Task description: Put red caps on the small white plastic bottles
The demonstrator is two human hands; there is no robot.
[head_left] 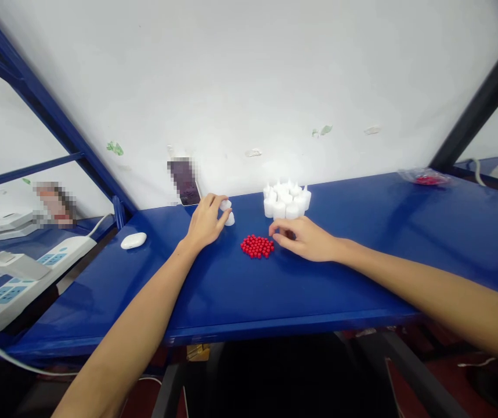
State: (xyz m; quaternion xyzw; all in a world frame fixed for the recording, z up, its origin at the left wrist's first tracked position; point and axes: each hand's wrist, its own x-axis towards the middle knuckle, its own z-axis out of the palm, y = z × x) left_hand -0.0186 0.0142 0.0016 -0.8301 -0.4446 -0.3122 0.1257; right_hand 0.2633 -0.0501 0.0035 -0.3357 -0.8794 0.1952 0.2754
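Observation:
My left hand (206,222) is closed around a small white bottle (226,205) on the blue table, left of the red beads. Close beside its fingertips stands another white piece (230,219). A flat patch of small red beads (257,247) lies between my two hands. My right hand (303,237) hovers at the right edge of the beads, fingers curled, thumb near the index finger; whether anything is between them is too small to tell. Behind it, a cluster of white bottles with pointed tips (287,199) stands upright.
A white earbud case (133,241) rests at the table's left. A phone (185,181) leans on the wall. Power strips (18,287) and cables lie beyond the left edge. A plastic bag with red pieces (426,177) sits at the back right of the blue table (249,296).

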